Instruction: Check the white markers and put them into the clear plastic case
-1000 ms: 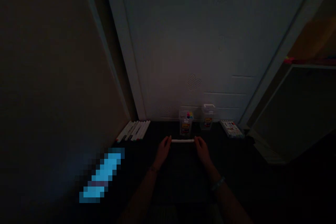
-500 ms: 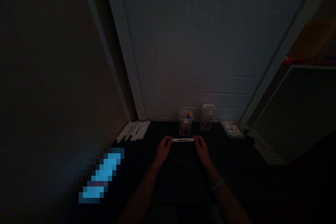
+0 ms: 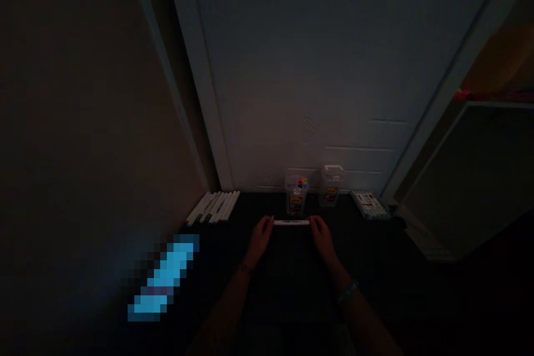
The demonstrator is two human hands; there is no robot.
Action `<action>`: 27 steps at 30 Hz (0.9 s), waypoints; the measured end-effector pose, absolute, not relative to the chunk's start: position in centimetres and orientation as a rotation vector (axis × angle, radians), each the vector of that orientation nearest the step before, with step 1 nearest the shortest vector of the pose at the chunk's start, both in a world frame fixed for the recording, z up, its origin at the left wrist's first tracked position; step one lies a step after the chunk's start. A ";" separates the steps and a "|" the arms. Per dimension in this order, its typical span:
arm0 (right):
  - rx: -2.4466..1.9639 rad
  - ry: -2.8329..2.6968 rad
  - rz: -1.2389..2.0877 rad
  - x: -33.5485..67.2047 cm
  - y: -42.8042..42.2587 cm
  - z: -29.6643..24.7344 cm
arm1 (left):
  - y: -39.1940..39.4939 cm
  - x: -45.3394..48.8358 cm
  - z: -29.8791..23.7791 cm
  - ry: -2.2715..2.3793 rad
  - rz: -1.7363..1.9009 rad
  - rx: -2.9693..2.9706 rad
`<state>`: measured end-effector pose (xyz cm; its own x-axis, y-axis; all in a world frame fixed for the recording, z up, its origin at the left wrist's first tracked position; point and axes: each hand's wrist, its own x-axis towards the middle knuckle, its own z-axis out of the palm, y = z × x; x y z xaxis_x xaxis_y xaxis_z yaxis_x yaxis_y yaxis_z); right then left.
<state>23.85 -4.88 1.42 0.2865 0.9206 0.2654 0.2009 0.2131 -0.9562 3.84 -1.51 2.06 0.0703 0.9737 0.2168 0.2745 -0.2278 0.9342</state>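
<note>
A slim white marker with dark printing (image 3: 291, 222) is held level over the dark flat surface (image 3: 287, 283), the left hand (image 3: 260, 235) and right hand (image 3: 321, 235) each with its grip pinched on one end. Just beyond stands a clear plastic container (image 3: 296, 193).

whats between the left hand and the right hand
In the head view, a white marker spans the gap between the left hand and the right hand, one end at each hand's fingers.

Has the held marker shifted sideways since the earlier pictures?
No: against the clear container directly behind, the marker keeps its place; it only rolled, showing dark print.
</note>
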 end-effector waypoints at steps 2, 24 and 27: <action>-1.287 -1.188 0.702 23.8 -5.0 1.6 | -1.5 3.9 2.1 1.265 1.205 1.606; -1.274 -1.160 0.789 23.5 -4.8 1.4 | -1.4 4.0 1.7 1.244 1.181 1.618; -1.291 -1.189 0.780 23.5 -4.8 1.3 | -1.7 4.1 2.2 1.255 1.198 1.578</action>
<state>23.49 -4.81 1.29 0.2641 0.9404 0.2144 0.1771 0.1712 -0.9692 4.09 -1.69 2.22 0.0701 0.9770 0.2016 0.2470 -0.2128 0.9454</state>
